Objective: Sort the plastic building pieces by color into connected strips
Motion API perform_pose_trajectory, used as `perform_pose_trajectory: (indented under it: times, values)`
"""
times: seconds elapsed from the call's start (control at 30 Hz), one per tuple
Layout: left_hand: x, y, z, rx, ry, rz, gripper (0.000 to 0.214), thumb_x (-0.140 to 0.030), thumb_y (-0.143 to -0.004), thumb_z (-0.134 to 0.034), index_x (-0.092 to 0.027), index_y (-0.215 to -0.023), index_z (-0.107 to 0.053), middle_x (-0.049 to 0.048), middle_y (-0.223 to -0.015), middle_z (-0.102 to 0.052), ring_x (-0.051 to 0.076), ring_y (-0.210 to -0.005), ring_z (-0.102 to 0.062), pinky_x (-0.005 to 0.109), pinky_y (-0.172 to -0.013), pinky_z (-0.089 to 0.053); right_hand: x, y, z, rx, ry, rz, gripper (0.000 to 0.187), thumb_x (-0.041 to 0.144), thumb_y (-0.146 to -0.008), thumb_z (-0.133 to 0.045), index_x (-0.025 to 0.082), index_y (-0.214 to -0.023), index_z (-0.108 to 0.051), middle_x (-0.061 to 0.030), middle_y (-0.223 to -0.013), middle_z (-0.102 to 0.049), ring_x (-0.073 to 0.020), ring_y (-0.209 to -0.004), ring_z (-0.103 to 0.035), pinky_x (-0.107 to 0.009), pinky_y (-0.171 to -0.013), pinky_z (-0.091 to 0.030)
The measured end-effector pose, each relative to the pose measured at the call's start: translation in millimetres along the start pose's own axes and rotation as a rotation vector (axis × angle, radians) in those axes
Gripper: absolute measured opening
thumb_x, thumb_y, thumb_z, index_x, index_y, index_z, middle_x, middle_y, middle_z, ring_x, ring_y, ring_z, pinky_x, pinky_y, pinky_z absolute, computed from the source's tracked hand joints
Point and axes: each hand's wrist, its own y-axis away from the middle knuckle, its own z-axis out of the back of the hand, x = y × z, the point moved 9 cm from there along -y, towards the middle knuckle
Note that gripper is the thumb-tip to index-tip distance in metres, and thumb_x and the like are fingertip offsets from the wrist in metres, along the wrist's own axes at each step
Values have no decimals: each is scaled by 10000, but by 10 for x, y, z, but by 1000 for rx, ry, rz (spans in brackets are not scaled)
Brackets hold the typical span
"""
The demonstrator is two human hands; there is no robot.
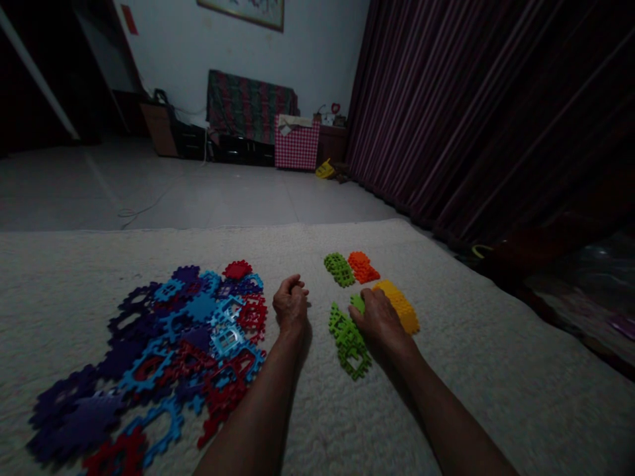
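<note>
My right hand (381, 316) is closed on a light green toothed plastic piece (357, 303), its fingers over the piece's edge. Just below and left of it lies an overlapping row of green toothed pieces (349, 340). A yellow stack (399, 305) of similar pieces sits right beside that hand, on its right. Farther off are a small green stack (339, 269) and an orange stack (363, 267), side by side. My left hand (291, 305) rests with loosely curled fingers and nothing visible in it. To its left spreads a mixed pile of purple, blue and red toothed pieces (198, 340).
All the pieces lie on a pale quilted cover (317, 423). Beyond its edge is a tiled floor (238, 198) with a thin cable. A dark purple curtain (436, 112) hangs at the right. Low furniture and a checked cloth (297, 147) stand against the far wall.
</note>
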Motion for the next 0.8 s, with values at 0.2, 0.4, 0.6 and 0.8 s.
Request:
perform_pose_trajectory:
  times: [0.2,0.4,0.6,0.8]
  values:
    - [-42,23,-12,12,-1,-6,361,-195,-669,-525,-173,-989,-691,54,-853,-664,121,-613,-632,191,-445,-475,77,-149,137,-244,-223,114,434,328,-807,-608,133,-1194,-578,-150,-1082,-615,-270,-993,-594,-363,-869,-476]
    - [-92,54,-8,6,10,11,370,-207,-660,-527,-156,-991,-684,62,-834,-662,133,-609,-630,212,-449,-484,170,-328,131,-483,-344,246,455,308,-801,-594,123,-1215,-554,-161,-1129,-605,-288,-1051,-560,-436,-952,-468]
    - [-88,57,-11,18,-10,13,373,-213,-662,-531,-164,-999,-684,62,-866,-662,133,-633,-642,207,-468,-487,195,-344,12,-532,-367,278,485,345,-830,-576,95,-1242,-525,-189,-1186,-587,-303,-1107,-527,-473,-981,-436]
    - [-109,78,-4,15,-9,2,375,-219,-663,-529,-163,-1000,-682,59,-868,-659,123,-628,-634,200,-469,-485,210,-361,3,-486,-335,261,466,321,-839,-567,89,-1241,-528,-175,-1190,-576,-288,-1123,-512,-449,-1006,-406]
